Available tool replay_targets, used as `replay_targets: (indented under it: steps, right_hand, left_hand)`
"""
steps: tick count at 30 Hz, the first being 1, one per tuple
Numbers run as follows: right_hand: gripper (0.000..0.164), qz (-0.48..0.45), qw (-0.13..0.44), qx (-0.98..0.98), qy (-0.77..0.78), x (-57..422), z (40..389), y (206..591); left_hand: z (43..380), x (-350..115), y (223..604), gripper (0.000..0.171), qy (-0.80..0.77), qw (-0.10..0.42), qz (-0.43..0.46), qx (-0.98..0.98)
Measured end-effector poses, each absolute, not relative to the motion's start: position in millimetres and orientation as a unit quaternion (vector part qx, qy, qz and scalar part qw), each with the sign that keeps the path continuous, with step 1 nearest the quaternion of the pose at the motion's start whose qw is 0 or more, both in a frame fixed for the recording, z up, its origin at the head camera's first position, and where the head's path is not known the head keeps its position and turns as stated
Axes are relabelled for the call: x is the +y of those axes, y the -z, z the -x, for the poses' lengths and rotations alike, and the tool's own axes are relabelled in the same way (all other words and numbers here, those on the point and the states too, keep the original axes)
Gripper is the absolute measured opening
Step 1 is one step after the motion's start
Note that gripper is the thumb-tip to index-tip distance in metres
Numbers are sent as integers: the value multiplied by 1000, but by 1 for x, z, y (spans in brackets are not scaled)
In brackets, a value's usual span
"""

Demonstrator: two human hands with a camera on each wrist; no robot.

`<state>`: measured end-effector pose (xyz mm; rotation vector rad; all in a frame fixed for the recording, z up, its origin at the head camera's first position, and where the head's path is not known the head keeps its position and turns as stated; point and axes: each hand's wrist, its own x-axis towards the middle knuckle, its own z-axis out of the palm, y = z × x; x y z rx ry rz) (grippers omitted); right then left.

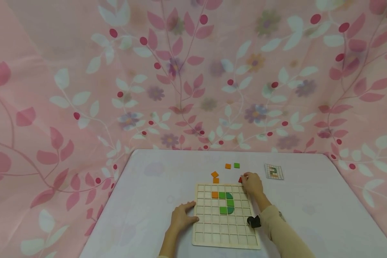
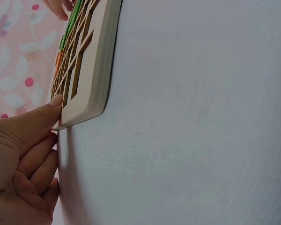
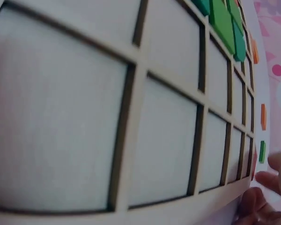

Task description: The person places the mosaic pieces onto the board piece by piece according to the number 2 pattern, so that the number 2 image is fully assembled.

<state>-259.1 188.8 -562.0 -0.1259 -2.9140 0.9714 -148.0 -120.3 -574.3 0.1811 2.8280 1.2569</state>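
Note:
A square wooden grid board [image 1: 209, 229] lies on the table. Toward its far side sit an orange square tile [image 1: 215, 195], several green square tiles [image 1: 223, 210] and dark green curved tiles [image 1: 229, 195]. My left hand [image 1: 180, 216] holds the board's left edge, its thumb on the rim and its other fingers beside the edge [image 2: 30, 164]. Just past the far right corner, my right hand [image 1: 253, 183] pinches a small red tile [image 1: 240, 180], mostly covered by the fingertips. In the right wrist view, the fingers [image 3: 269, 180] show beyond the board's rim.
Beyond the board lie loose orange tiles [image 1: 214, 174] and a green tile [image 1: 237, 165]. A pattern card [image 1: 273, 172] with a grid and a coloured figure is at the right. The white table [image 1: 142, 215] ends at a pink floral curtain [image 1: 193, 89].

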Motion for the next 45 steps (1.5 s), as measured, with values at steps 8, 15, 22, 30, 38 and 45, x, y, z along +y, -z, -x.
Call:
replay_targets:
  steps: [8, 15, 22, 30, 38, 45]
  right_hand:
    - [30, 72, -7, -962, -263, 181, 256, 558]
    - [30, -6, 16, -938, -347, 188, 261, 566]
    - [37, -10, 39, -942, -333, 185, 265, 566]
    - [32, 37, 35, -950, -310, 176, 267, 561]
    - [31, -5, 30, -931, -364, 184, 270, 562]
    - [25, -34, 68, -890, -450, 168, 248, 563]
  left_hand:
    - [147, -120, 575, 60, -408, 23, -61, 911]
    - [148, -121, 574, 59, -403, 19, -62, 913]
    - [147, -122, 574, 60, -398, 21, -59, 915]
    - [148, -122, 575, 60, -398, 22, -63, 915]
    - [149, -121, 574, 60, -407, 18, -65, 911]
    - [145, -121, 574, 58, -399, -5, -77, 914]
